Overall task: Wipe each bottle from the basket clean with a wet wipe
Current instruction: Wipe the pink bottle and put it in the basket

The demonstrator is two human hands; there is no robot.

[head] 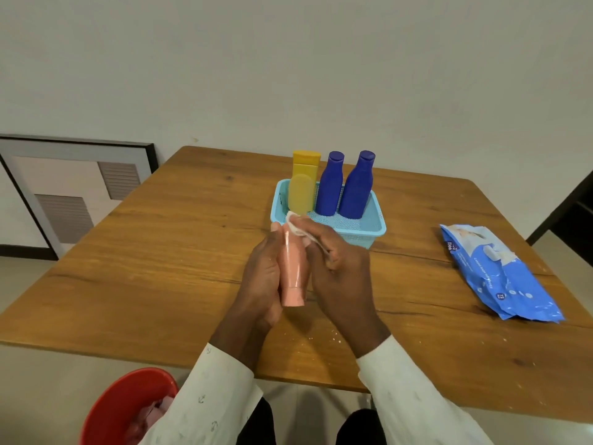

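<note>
Left hand (261,277) wraps the pink bottle (292,268) from its left side, fingers curled behind, thumb side toward the viewer; right hand (340,268) pinches a white wet wipe (296,224) and presses it on the bottle's far end. Bottle sits at frame centre, held above the table (160,252), long axis running nearly straight up-down in the frame w/ a slight lean, cap end toward the bottom, base end toward the basket (369,224). Key relation: wipe is at the top end only, so the unwiped length lies below it, toward the cap; likely next stroke runs down along that axis, w/ right hand nearer the job and left acting as the holder. Basket is just beyond the hands, upper centre, holding a yellow bottle (305,184) and two blue bottles (330,187) (358,187), all upright against the back wall; its near half looks free for putting one back. Wipes pack (500,271) lies well apart at right, near the table's edge. Red bin (118,409) sits off the table at lower left, w/ something pale inside. Open wood left of the hands & toward the near edge gives room to turn the bottle.
</note>
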